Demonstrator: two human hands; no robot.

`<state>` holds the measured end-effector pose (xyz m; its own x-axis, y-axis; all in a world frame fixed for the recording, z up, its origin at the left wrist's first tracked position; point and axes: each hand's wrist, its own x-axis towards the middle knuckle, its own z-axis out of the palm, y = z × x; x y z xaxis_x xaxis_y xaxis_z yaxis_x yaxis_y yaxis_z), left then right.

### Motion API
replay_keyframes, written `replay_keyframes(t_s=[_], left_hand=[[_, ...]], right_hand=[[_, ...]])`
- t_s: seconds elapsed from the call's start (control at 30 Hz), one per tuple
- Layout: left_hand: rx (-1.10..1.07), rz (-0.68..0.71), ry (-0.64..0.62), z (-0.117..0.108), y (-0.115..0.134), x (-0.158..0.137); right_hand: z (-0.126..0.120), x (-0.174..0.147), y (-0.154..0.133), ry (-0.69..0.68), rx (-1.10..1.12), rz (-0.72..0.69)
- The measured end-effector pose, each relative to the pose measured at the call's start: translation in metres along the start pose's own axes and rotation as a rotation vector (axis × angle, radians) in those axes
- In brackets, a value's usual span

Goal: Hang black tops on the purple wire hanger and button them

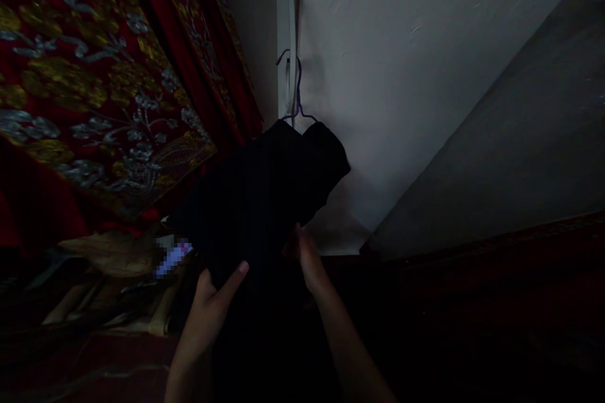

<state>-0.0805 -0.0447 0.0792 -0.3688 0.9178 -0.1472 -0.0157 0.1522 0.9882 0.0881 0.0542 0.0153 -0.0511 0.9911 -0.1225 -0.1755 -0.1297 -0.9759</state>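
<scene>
A dark, nearly black garment hangs on a thin purple wire hanger; its cut is lost in the gloom. The hanger's hook is up against a narrow pale upright strip on the wall. My left hand grips the garment's left side, thumb lying across the front and fingers hidden behind the cloth. At the right edge, my right hand is closed on the cloth, its fingers partly lost in shadow.
Red cloth with gold and silver embroidery hangs at the left. Below it are blurred wooden pieces and a small pixelated pale item. A pale wall stands behind the garment, with a dark reddish area at lower right.
</scene>
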Motion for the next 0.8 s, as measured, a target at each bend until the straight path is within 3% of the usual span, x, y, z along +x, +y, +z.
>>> replay_keyframes(t_s=[0.2, 0.33, 0.43, 0.6, 0.8], left_hand=[[-0.08, -0.099, -0.065, 0.0, 0.001, -0.017], [-0.091, -0.17, 0.022, -0.002, 0.005, -0.023], [-0.09, -0.174, 0.063, -0.003, 0.008, -0.027], [-0.071, -0.148, 0.017, 0.004, 0.009, -0.033], [-0.005, -0.119, -0.017, 0.02, 0.004, -0.037]], right_hand=[[-0.01, -0.018, -0.02, 0.021, -0.035, -0.094], [-0.011, -0.033, -0.017, 0.13, 0.047, -0.101], [-0.012, -0.038, -0.021, 0.077, 0.034, -0.136], [-0.011, -0.044, -0.028, -0.054, -0.01, -0.161], [-0.016, -0.042, -0.021, -0.013, -0.05, -0.252]])
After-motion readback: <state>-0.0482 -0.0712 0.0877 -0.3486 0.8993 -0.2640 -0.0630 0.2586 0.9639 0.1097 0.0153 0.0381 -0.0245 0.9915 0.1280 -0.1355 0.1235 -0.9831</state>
